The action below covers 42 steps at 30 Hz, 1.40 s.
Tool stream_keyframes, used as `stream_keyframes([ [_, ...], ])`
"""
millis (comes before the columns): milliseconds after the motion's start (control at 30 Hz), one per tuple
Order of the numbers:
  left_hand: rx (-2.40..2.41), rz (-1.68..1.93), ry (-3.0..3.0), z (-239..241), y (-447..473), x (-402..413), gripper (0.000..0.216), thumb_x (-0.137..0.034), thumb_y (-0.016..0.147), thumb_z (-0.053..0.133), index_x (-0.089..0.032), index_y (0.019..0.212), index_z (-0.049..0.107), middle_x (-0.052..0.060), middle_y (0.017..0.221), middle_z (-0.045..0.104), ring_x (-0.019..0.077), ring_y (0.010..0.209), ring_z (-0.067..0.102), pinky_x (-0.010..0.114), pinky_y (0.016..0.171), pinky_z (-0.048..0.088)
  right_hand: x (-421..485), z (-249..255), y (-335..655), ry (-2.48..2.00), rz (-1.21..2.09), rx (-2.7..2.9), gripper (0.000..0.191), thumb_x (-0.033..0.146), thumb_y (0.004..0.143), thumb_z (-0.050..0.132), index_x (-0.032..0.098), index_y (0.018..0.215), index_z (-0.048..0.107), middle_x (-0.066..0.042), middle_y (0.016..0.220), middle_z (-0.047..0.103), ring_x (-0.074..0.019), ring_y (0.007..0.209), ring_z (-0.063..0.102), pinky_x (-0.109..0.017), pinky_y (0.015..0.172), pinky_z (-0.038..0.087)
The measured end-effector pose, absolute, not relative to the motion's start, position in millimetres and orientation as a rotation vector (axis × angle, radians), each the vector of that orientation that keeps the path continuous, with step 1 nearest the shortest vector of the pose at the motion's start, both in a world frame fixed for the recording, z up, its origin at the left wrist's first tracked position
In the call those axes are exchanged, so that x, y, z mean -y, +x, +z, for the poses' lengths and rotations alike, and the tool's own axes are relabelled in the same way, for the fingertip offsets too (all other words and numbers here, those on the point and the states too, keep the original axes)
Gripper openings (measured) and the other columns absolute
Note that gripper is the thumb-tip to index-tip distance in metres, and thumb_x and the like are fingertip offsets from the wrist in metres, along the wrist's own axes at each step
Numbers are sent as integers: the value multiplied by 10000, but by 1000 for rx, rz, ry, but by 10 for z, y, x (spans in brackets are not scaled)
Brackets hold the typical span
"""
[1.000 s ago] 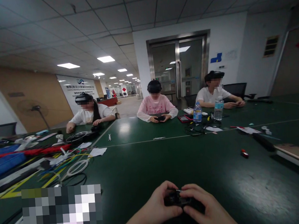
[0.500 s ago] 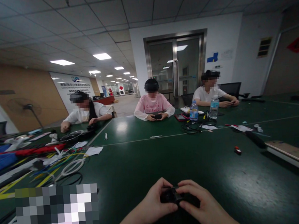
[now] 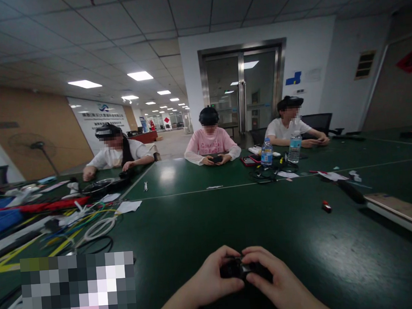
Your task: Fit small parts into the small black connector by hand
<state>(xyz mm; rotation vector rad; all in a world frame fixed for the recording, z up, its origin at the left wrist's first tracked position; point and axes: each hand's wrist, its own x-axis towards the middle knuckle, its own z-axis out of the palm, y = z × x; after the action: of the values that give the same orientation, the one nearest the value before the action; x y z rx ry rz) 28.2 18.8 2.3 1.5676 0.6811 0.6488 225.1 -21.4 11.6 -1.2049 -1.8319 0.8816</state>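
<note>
At the near edge of the green table, my left hand and my right hand come together around a small black object. It has a dark, slightly shiny surface, and its exact kind is hard to make out in the shade. Left thumb and fingers are closed on its left side. On the right, my fingertips and thumb pinch it near the middle. Much of the object is covered by my fingers.
Cables and tools crowd the left. Across the table sit three people; two bottles, one being a water bottle, stand by tangled black wires. A small red item and a flat board lie to the right.
Both hands keep hold of the black object in nearly the same place. The right fingers have shifted slightly to the left, closer to the left fingertips.
</note>
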Motion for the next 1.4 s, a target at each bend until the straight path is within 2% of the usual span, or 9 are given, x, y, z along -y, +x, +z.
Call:
stream_keyframes([
  [100, -690, 647, 1561, 12, 274, -193, 414, -108, 681, 691, -169, 1051, 514, 30, 995, 598, 180, 892, 576, 287, 751, 440, 195, 147, 2296, -1243, 852, 1717, 196, 302, 799, 573, 244, 972, 643, -67, 1148, 619, -249, 1121, 540, -406, 998, 395],
  [300, -734, 604, 1573, 34, 257, -183, 420, -123, 707, 682, -191, 1080, 502, 31, 1029, 600, 187, 913, 579, 296, 756, 446, 126, 219, 2442, -1257, 830, 1563, 267, 363, 811, 548, 222, 1024, 624, -68, 1045, 674, -248, 1033, 589, -431, 963, 414],
  [567, -734, 612, 1594, 35, 244, -189, 438, -143, 702, 701, -192, 1095, 515, 28, 1008, 584, 192, 898, 575, 302, 756, 445, 50, 237, 2550, -1250, 845, 1288, 446, 504, 708, 643, 221, 1053, 632, -89, 1060, 695, -261, 1022, 621, -406, 920, 472],
  [1033, -725, 578, 1554, 35, 241, -197, 437, -164, 725, 702, -197, 1114, 504, 50, 1055, 580, 210, 920, 584, 328, 764, 456, 32, 228, 2634, -1251, 817, 1129, 511, 529, 682, 670, 217, 1084, 643, -98, 1092, 697, -288, 1063, 613, -408, 920, 495],
  [1200, -714, 576, 1553, 20, 234, -200, 441, -157, 723, 708, -196, 1113, 504, 58, 1085, 582, 228, 977, 576, 357, 817, 447, 32, 215, 2637, -1253, 789, 1117, 490, 526, 684, 666, 222, 1068, 652, -89, 1074, 705, -288, 1034, 629, -408, 904, 507],
  [1400, -718, 583, 1590, -8, 233, -209, 433, -170, 718, 706, -201, 1100, 505, 40, 1052, 589, 213, 962, 574, 336, 814, 443, 25, 182, 2646, -1252, 767, 1119, 464, 502, 663, 694, 227, 1036, 671, -84, 1037, 721, -292, 1008, 642, -396, 880, 524],
])
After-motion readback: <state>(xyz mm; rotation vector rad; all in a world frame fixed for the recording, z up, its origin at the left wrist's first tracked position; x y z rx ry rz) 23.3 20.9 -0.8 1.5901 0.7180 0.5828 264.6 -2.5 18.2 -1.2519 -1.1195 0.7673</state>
